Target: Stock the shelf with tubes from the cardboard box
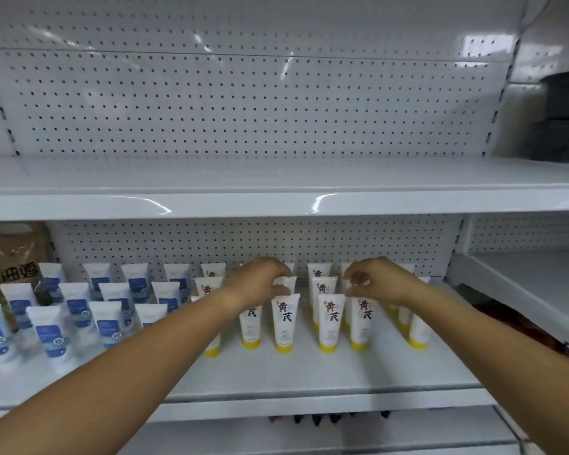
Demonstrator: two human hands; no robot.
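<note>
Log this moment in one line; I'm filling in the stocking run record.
stage: placing | left hand: pinching yellow-capped tube top | right hand: pinching tube top, second row | shelf: blue-label tubes left, yellow-capped right

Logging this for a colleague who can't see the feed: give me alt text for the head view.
Both hands reach into a white pegboard shelf, the left hand and right hand each pinching the top of an upright yellow-capped tube among its rows. Blue-labelled tubes stand to the left before a cardboard box; the upper shelf looks bare.
</note>
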